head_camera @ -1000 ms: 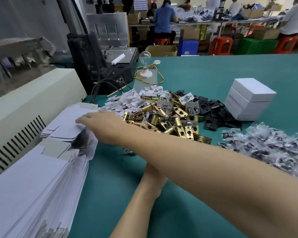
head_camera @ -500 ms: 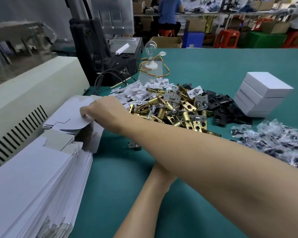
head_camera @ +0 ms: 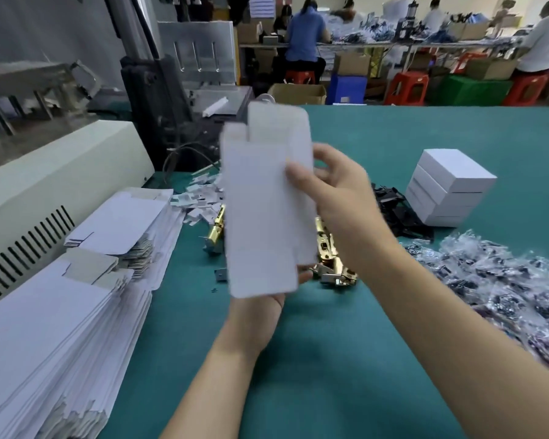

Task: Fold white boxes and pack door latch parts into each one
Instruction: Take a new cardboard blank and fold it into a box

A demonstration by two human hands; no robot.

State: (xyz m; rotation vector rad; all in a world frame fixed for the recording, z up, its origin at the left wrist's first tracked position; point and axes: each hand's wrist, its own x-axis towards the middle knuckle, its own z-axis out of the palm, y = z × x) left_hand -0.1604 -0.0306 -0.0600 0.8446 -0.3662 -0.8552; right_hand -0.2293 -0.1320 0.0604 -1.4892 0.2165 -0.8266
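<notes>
Gripping a flat box (head_camera: 263,210) upright above the green table (head_camera: 298,359), the right hand (head_camera: 339,198) pinches its right edge, thumb on the front face. The left hand (head_camera: 263,304) holds the lower end from behind (the card hides most of it), one fingertip curling round the lower right edge. Brass latches (head_camera: 330,264) lie on the table behind the card. A pile of unfolded blanks (head_camera: 61,327) sits near left beside a cream machine (head_camera: 61,172). Folded white boxes (head_camera: 447,188) stand stacked far right, with clear bags of small parts (head_camera: 504,280) near right.
</notes>
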